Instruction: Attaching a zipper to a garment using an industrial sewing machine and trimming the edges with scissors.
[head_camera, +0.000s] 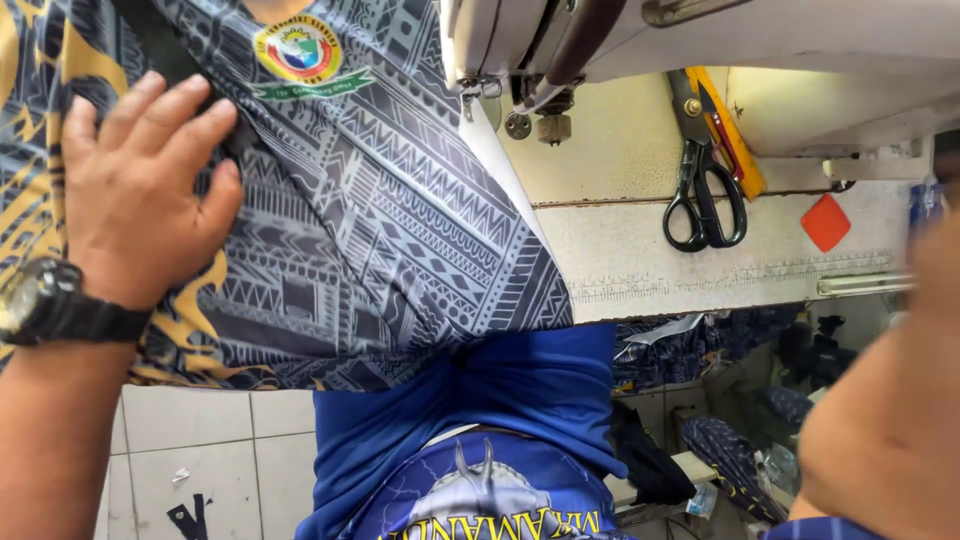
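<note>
At the far left, the person's left hand (140, 190), with a dark wristwatch (45, 305) sitting at the wrist, is lying flat with its fingers spread and slightly fanned, pressing down on a patterned garment (380, 220); the flat palm seems to be keeping the cloth smooth and steady on the desk (640, 250) so that it is not sliding about. The garment is lying across the left half of the view, draping over the desk's front edge toward the person's lap, with its right border running up toward the sewing machine (540, 50) at the top centre. It is showing a dense grey and dark blue geometric print of bands, triangles and zigzags, with yellow swirls along its left side and a round multicoloured crest (298, 52) near the top. Below it, the person's blue clothing (480, 420) is filling the lower middle. Farther right, a pair of black-handled scissors (705, 190) is resting on the pale desk beside a yellow strip, seemingly kept within easy reach, with a small orange diamond-shaped piece (826, 222) lying near them. At the far right edge, only a blurred forearm (890, 400) is showing, so nobody can tell how the right hand is held.
</note>
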